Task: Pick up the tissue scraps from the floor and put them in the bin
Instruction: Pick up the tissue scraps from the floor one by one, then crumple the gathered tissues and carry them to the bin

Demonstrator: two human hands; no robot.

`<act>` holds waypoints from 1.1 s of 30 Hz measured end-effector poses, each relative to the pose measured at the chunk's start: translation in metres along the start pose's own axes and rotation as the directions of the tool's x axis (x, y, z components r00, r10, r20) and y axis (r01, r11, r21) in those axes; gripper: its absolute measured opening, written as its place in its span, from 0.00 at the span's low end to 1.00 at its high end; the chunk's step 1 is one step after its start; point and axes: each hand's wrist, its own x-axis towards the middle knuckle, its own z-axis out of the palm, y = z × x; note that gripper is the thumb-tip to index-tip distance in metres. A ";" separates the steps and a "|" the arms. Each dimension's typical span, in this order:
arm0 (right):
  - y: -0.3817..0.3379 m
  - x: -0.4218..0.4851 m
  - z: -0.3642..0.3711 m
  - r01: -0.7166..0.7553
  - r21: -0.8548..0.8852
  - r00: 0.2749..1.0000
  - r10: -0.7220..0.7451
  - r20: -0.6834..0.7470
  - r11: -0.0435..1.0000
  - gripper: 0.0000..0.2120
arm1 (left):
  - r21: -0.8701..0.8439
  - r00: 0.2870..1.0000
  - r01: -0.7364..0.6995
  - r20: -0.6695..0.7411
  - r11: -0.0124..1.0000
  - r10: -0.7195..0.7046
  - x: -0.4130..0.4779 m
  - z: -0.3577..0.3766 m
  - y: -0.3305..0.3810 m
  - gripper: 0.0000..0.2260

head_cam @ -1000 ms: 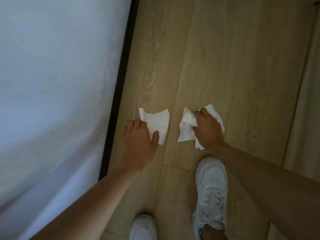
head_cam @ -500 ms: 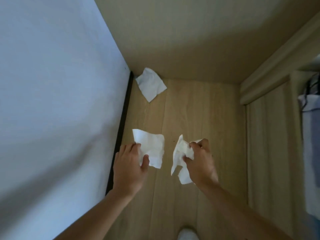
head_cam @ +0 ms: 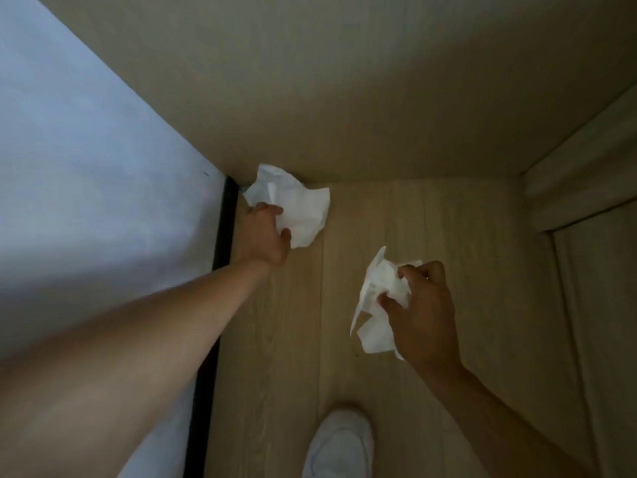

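My left hand (head_cam: 265, 236) is stretched forward into the floor corner, its fingers and thumb closed on crumpled white tissue (head_cam: 296, 205). That tissue lies against the foot of the far wall; I cannot tell whether it is one scrap or two overlapping. My right hand (head_cam: 424, 312) hovers nearer to me above the wooden floor (head_cam: 448, 236), shut on a second crumpled tissue scrap (head_cam: 375, 305) that hangs down from its fingers. No bin is in view.
A white sheet-like surface (head_cam: 86, 184) with a black edge strip (head_cam: 220, 243) runs along the left. A beige wall (head_cam: 344, 98) closes the far end, and a pale wooden door frame (head_cam: 579, 201) stands at the right. My white shoe (head_cam: 339, 446) is at the bottom.
Both hands lifted their scraps off the floor. My left hand then moved forward with its scrap to the far tissue in the corner. The view tilted up towards the far wall.
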 end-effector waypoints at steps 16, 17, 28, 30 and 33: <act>0.012 0.032 0.019 0.029 0.120 0.998 -0.021 -0.066 0.992 0.16 | -0.004 0.994 0.063 0.091 0.998 -0.062 0.065 0.041 -0.027 0.14; 0.007 0.029 0.014 0.028 0.125 0.997 -0.019 -0.072 0.992 0.15 | -0.053 0.995 0.068 0.077 0.996 -0.064 0.056 0.033 -0.019 0.12; -0.127 -0.044 -0.154 -0.053 0.114 0.998 0.056 -0.022 0.992 0.19 | -0.702 0.942 0.267 0.334 0.660 -0.026 -0.166 -0.182 0.153 0.15; -0.159 -0.075 -0.200 -0.067 0.131 0.998 0.067 0.001 0.989 0.18 | -0.730 0.929 0.304 0.370 0.613 -0.020 -0.205 -0.233 0.188 0.21; -0.206 -0.132 -0.278 -0.082 0.181 0.997 0.077 0.032 0.980 0.16 | -0.755 0.917 0.306 0.398 0.579 0.035 -0.265 -0.313 0.241 0.25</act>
